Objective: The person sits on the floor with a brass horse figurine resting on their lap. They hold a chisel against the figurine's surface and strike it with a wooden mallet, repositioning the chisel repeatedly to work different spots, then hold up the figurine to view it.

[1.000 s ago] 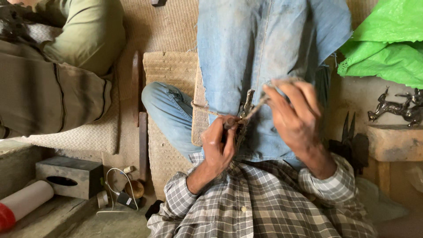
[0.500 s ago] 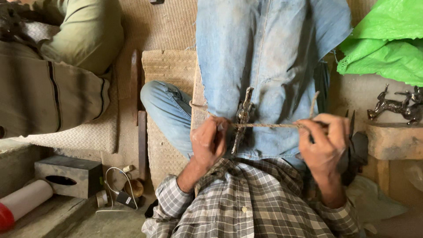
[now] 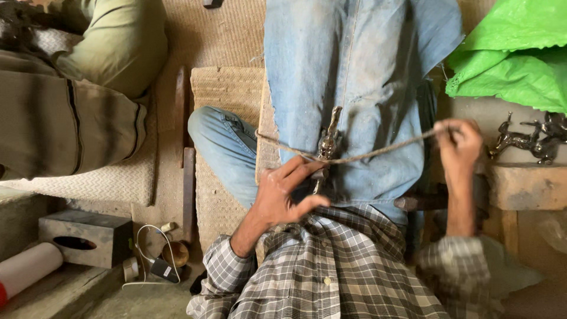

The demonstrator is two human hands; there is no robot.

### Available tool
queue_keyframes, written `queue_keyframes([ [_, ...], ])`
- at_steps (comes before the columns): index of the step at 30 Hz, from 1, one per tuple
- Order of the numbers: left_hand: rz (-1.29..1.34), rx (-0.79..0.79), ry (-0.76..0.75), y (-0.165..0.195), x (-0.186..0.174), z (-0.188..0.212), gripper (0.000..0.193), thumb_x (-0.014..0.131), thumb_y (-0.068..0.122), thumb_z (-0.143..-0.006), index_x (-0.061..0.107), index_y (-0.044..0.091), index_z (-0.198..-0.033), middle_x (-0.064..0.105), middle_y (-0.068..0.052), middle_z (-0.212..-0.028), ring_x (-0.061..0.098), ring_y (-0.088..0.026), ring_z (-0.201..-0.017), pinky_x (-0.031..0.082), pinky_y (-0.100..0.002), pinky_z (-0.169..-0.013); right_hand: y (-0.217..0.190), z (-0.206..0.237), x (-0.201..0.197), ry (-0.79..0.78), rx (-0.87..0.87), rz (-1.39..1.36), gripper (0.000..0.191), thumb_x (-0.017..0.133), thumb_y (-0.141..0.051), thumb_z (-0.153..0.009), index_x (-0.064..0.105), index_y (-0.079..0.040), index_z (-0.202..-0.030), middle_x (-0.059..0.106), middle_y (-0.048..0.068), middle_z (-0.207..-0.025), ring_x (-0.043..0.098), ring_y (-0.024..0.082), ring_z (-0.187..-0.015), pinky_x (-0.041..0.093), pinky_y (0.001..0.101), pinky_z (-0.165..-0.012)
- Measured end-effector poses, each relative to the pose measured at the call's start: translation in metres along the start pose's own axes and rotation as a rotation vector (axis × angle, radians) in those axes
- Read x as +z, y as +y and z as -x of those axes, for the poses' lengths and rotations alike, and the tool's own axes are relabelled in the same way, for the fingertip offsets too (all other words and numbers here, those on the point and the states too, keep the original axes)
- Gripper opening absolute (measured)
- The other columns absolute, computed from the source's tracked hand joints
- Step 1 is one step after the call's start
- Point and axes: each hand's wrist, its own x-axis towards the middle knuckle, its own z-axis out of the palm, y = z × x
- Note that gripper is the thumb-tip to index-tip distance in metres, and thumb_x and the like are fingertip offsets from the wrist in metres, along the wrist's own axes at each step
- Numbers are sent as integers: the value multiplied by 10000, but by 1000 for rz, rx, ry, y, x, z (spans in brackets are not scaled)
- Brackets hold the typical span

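Note:
A small dark metal figurine lies on my lap, against my blue jeans. A thin brown cord loops around it. My left hand rests at the figurine's lower end, fingers spread, with the cord passing over them. My right hand is pulled out to the right and pinches the cord's end, holding it taut. Both arms wear plaid shirt sleeves.
Another person in olive clothes sits at upper left on a woven mat. More metal animal figurines stand on a wooden block at right, below a green plastic sheet. A grey box, a white roll and a cable lie lower left.
My right hand has drawn the cord far out to the right, stretching it tight. My left hand has opened its fingers and stays at the figurine.

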Motion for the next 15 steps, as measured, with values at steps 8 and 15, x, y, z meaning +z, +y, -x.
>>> queue_keyframes([
  [8,-22,-49,39,9,11,4,667,784,550,-866,661,108,-1350,714,-76,-1106,747,-300,-940,577,-368,-727,-48,-73,45,12,33,-663,363,445,147,-934,590,-17,-1223,618,47,-1177,692,169,-1082,638,309,-1029],
  [15,13,-139,23,12,12,0,798,812,590,-802,602,67,-1367,748,-108,-1167,781,-249,-989,612,-367,-785,-34,-80,38,-115,37,-122,340,421,-38,-1115,535,13,-1432,534,34,-1279,499,149,-1222,390,293,-1110],
])
